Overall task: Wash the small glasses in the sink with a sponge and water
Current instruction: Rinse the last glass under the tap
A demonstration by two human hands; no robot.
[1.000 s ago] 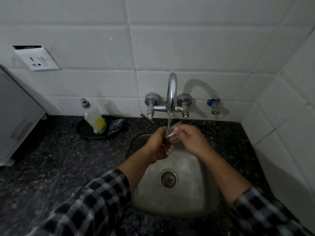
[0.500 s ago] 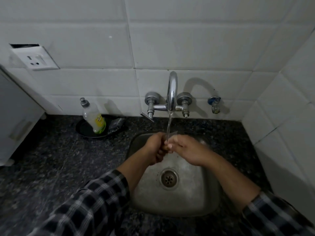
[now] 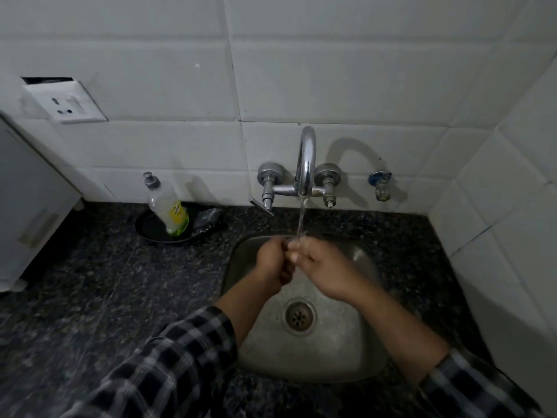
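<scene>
Rinsing under the tap stream above the sink, I am curling my left hand and right hand together around what I judge is a small glass, mostly hidden, risking slippage because wet fingers are gripping smooth glass.

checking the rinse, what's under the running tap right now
Both hands, left hand and right hand, meet under the tap over the sink. Whatever they hold is covered.

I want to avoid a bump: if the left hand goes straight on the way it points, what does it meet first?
Probably the right hand: the left hand points at it, fingers nearly touching under the water stream.
</scene>
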